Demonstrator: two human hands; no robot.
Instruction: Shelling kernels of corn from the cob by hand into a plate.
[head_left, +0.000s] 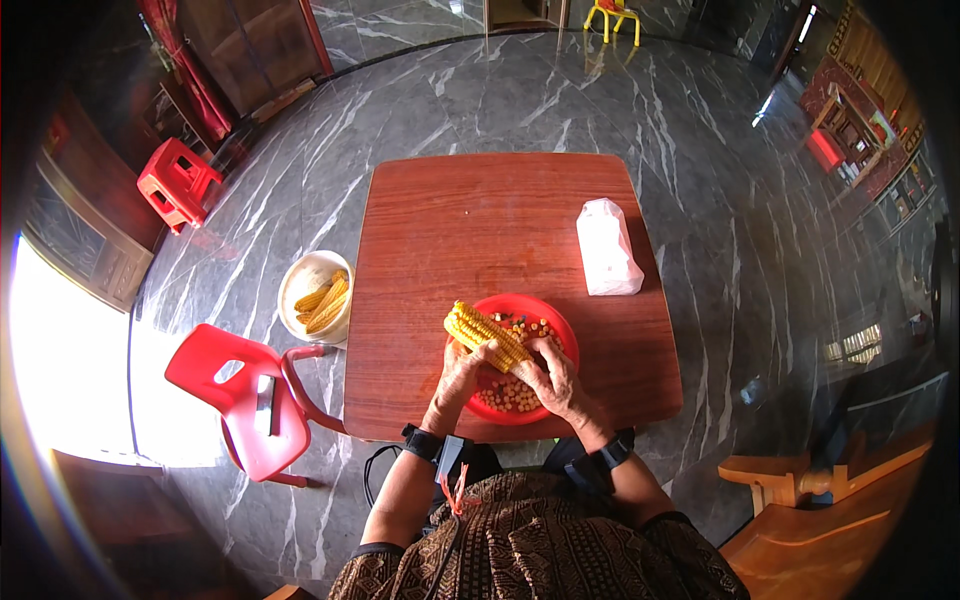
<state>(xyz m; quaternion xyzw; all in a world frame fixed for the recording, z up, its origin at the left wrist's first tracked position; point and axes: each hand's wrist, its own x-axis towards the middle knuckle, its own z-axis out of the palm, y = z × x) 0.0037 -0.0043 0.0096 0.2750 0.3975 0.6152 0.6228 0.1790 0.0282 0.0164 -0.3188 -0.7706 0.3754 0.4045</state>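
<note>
Head view: left hand [460, 375] and right hand [562, 388] both grip a corn cob [484, 334] over the red bowl [569, 340] of kernels [510, 399], lower centre of frame. Looks like shelling's underway; next bit probably wants firm pushing.

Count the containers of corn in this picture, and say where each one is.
2: a red basin of loose kernels on the table, beneath the held corn cob; a white bucket of cobs left of the table. Any under the table would be hidden.
</note>
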